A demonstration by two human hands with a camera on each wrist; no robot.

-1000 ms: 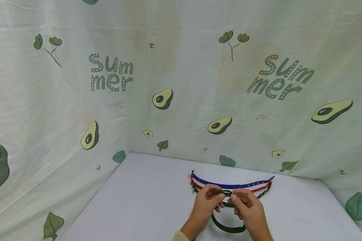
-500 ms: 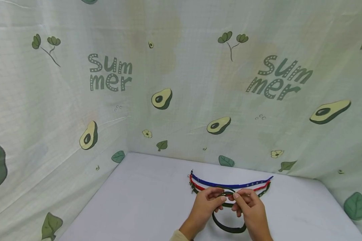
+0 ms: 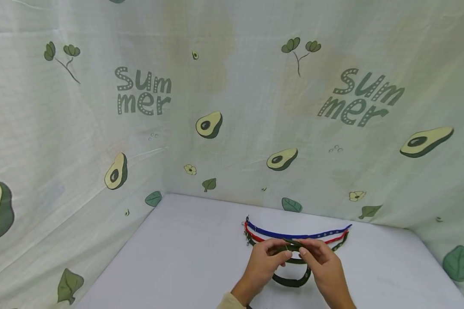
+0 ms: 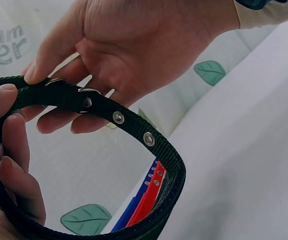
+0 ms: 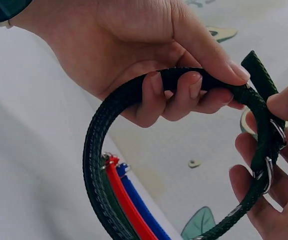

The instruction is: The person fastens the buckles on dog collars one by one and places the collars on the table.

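Observation:
Both hands hold a dark green pet collar [image 3: 291, 283] bent into a loop above the table. Metal eyelets run along its strap in the left wrist view. My left hand [image 3: 260, 262] pinches it near the metal buckle [image 5: 272, 172], thumb on one side and fingers on the other. My right hand [image 3: 325, 266] grips the band beside it, with fingers curled round it in the right wrist view. A strap end [image 5: 259, 75] sticks up between the two thumbs in that view. From the head view, fingers hide most of the buckle.
Behind the hands, a blue collar [image 3: 294, 236], a red collar [image 3: 334, 239] and another green collar [image 3: 339, 246] lie in curved rows on the white table [image 3: 178, 257]. A printed curtain [image 3: 232, 86] encloses the table at the back and sides.
The hanging part of the loop has risen and grown smaller. My right fingers have come closer to the left ones, and the upper strap, arched before, now lies flatter across the fingertips.

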